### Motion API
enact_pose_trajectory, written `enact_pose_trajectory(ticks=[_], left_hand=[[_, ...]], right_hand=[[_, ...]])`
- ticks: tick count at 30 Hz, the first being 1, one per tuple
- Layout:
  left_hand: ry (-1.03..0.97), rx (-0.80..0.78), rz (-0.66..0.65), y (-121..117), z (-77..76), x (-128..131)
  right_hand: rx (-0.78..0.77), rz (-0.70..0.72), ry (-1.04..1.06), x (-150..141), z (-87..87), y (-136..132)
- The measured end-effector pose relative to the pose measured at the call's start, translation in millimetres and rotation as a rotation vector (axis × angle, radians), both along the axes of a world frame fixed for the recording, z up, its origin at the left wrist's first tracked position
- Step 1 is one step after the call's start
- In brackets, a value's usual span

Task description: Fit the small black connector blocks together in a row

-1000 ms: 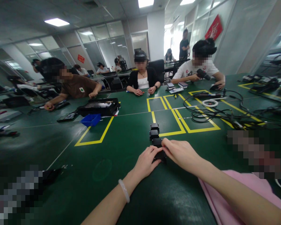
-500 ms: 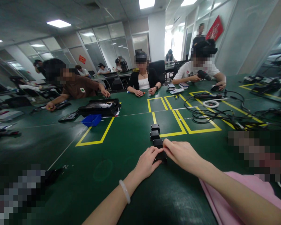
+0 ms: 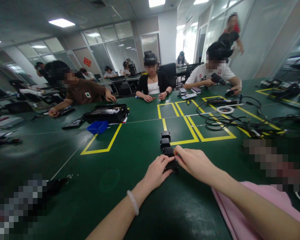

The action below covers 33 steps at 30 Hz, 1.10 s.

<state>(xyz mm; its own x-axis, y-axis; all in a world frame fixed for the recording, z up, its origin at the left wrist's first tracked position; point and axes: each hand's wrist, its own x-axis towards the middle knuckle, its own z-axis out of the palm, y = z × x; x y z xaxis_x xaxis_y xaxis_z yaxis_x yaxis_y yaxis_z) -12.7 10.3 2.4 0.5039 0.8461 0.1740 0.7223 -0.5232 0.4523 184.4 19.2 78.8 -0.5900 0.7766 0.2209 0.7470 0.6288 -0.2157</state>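
Observation:
A short row of small black blocks (image 3: 165, 142) runs away from me on the green table (image 3: 130, 150). My left hand (image 3: 157, 172) and my right hand (image 3: 193, 162) meet at the nearest block (image 3: 172, 164), fingers curled onto it from both sides. The block is mostly hidden under my fingertips. A pale bangle sits on my left wrist. A pink cloth (image 3: 252, 208) lies under my right forearm.
Yellow tape rectangles (image 3: 187, 128) mark the table. A blue bin (image 3: 98, 127) and a black case (image 3: 106, 114) sit at the left, tangled black cables (image 3: 230, 121) and a white ring (image 3: 224, 109) at the right. Three people sit across the table; another stands far right.
My hands stay on the nearest block, barely shifted. The person standing at the back has walked to the right.

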Motion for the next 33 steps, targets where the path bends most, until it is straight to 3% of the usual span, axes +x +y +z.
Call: enact_pose_trajectory(ticks=[33], left_hand=[[0.001,-0.007,-0.001,-0.8,1.4,-0.3]], right_hand=[[-0.020,0.019,0.050,-0.1,2.7,-0.8]])
